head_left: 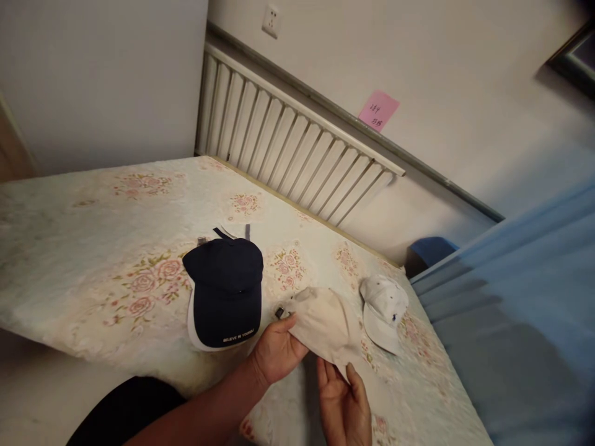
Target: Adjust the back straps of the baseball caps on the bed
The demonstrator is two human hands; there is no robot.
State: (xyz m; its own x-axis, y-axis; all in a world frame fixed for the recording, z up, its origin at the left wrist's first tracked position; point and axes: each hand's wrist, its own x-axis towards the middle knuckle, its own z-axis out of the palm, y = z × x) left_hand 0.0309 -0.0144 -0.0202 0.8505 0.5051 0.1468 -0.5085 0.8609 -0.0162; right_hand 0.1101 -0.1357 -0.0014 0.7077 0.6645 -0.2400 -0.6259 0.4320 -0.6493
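Bedding with a pale floral print (93, 248) spreads beneath both hands and runs far up and to the left of them. Blue fabric (520, 310) fills the side well to the right of the grip. A white ribbed radiator (297, 145) runs along the wall, well above the hands.

A navy cap (225, 291) lies flat on the bedding just left of the grip, brim towards the person. The beige cap (325, 325) sits between the two hands, its crown lifted slightly off the cover. A white cap (383, 306) rests just to the right of it, apart from either hand.

The left hand (276, 353) comes in from the lower left on a bare forearm. Its fingers and thumb are pinched closed on the beige cap's rear edge, beside a small dark buckle (279, 312). The right hand (344, 402) lies below the cap, palm up and fingers spread loosely. It is not closed on anything, and its fingertips (353, 375) meet the tip of the cap's brim.

A pink note (378, 110) is stuck to the wall far above the grip.
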